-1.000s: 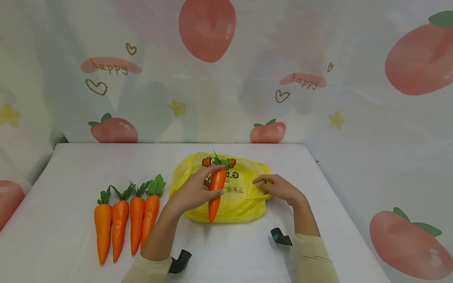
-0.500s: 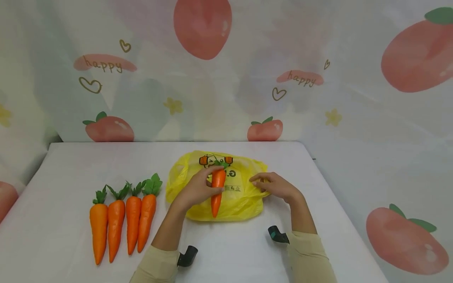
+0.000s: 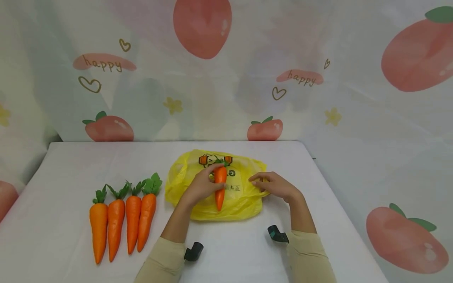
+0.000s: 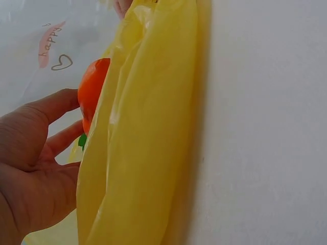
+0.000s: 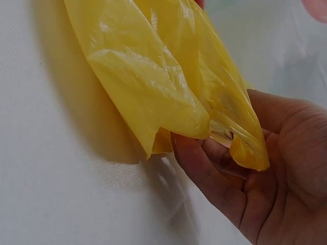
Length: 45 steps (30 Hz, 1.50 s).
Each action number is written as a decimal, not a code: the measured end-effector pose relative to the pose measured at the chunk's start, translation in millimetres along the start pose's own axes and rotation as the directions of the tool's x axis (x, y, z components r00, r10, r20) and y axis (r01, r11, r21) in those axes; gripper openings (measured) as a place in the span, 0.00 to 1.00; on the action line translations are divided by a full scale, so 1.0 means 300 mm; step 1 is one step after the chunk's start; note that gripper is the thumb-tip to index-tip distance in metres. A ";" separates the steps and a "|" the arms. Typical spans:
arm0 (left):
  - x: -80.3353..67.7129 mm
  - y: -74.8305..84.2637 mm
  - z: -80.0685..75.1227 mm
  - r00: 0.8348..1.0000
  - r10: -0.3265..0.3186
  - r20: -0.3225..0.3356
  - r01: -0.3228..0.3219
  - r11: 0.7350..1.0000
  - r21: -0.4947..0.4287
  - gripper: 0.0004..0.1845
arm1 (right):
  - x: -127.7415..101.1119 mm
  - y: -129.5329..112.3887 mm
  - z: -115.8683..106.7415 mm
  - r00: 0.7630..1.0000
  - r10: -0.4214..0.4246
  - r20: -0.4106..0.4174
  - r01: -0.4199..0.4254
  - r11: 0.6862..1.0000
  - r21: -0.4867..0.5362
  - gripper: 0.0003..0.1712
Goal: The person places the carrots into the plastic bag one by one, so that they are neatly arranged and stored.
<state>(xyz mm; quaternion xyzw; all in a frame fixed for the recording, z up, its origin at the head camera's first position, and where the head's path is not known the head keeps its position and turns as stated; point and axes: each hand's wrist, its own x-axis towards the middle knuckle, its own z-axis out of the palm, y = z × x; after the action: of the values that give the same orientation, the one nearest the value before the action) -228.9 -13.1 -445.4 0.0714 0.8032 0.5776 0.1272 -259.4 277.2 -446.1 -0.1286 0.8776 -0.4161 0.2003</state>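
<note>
Left hand (image 3: 202, 185): grasping the held carrot from the left side, thumb on the near part, fingers toward the leafy end.
Held carrot (image 3: 220, 181): over the bag's printed face in the head view; leaves toward the far edge of the table, tip toward the person. In the left wrist view, a fold of the bag covers part of it. Contact between carrot and bag: cannot be told.
Right hand (image 3: 277, 184): grasping the bag at its right edge, fingers curled about the plastic.
Bag (image 3: 244, 202): yellow, thin, creased plastic; lies on the table between the two hands; cartoon face and dark lettering on the printed face.
Carrot row (image 3: 132, 220): four pieces, side by side on the table, left of the bag and apart from it; green tops toward the far edge.
Table (image 3: 226, 251): white surface.
Sleeves (image 3: 162, 257): beige, both arms; a black fitting (image 3: 277, 234) projects inward from each cuff.
Backdrop (image 3: 226, 94): pale cloth printed with red fruit, yellow flowers, hearts and "happy".
</note>
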 end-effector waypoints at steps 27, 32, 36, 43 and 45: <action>0.118 0.002 0.125 0.992 0.079 -0.101 -0.075 0.996 0.046 0.34 | -0.007 -0.011 0.004 0.999 -0.032 0.016 0.033 0.999 -0.009 0.17; 0.131 -0.008 0.148 0.986 0.095 -0.134 -0.096 0.995 0.005 0.34 | -0.009 -0.016 0.007 0.999 -0.035 0.016 0.035 0.999 -0.024 0.17; 0.142 -0.017 0.171 0.978 0.101 -0.181 -0.101 0.995 0.008 0.34 | -0.003 -0.006 0.009 0.999 -0.037 0.014 0.037 0.999 -0.028 0.18; 0.161 -0.019 0.207 0.964 0.090 -0.249 -0.087 0.996 0.023 0.34 | 0.006 -0.001 0.016 0.999 -0.039 0.009 0.039 0.998 -0.043 0.18; 0.159 -0.016 0.209 0.959 0.088 -0.270 -0.084 0.996 0.024 0.34 | 0.003 -0.005 0.017 0.999 -0.034 0.012 0.034 0.998 -0.045 0.19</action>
<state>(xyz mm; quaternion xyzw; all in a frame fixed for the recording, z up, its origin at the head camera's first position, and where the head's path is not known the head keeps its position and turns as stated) -256.5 54.8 -474.5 0.0274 0.8128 0.5819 -0.0094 -257.8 272.4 -448.0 -0.1503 0.8832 -0.3989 0.1954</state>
